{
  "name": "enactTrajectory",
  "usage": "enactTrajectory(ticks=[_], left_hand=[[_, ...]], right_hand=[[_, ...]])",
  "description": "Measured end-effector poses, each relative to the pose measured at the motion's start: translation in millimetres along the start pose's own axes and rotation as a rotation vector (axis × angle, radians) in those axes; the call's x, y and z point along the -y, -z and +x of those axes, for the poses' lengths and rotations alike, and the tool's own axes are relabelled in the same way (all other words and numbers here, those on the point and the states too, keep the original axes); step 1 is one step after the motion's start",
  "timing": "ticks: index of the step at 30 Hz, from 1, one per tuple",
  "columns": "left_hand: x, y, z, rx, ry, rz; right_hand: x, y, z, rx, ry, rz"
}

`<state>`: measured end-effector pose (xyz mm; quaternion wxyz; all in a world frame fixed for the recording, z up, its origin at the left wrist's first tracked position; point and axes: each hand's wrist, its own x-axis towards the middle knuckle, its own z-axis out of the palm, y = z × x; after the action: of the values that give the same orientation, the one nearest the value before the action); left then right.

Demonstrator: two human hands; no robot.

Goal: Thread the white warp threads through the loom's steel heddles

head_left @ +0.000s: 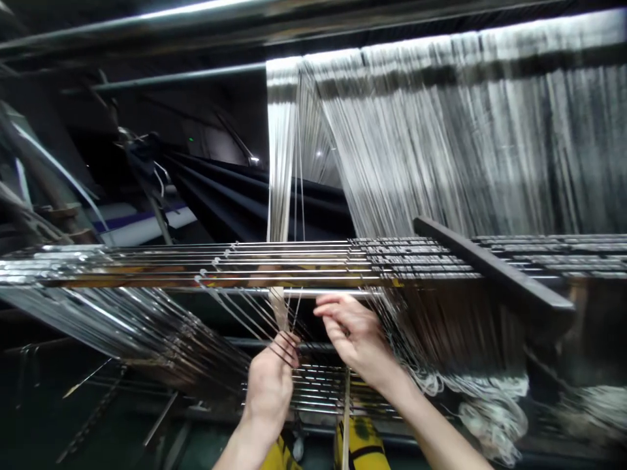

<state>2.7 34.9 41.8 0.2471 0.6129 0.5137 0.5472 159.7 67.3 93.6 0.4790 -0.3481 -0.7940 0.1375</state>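
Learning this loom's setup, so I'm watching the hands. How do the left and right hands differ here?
The left hand sits lower, its fingers curled around slanted strands. The right hand sits higher, nearer the metal rods, its fingertips pinched together. Both are bare and below the rods.

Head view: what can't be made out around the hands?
All in the head view:
Left hand: its fingers hide whether it pinches the threads.
Right hand: its fingers hide whether any thread lies between them.
Yellow object: cut off by the bottom edge, kind unclear.
Dark machinery, far left: too dim and blurred.
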Motion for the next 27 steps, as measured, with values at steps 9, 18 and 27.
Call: enactTrajectory(ticks=[9,18,27], left_hand=[[-11,-8.6,-5,0.057,-0.205,0.193],[3,-0.8,-10,0.036,0.157,-0.172],[-24,-4.6,-13,-0.084,-0.113,0.176]], right_hand=[[-1,-12,2,0.247,0.004,-0.144],[-8,-5,-6,0.145,0.189,0.067],[13,-2,10,0.384,0.106,-0.330]])
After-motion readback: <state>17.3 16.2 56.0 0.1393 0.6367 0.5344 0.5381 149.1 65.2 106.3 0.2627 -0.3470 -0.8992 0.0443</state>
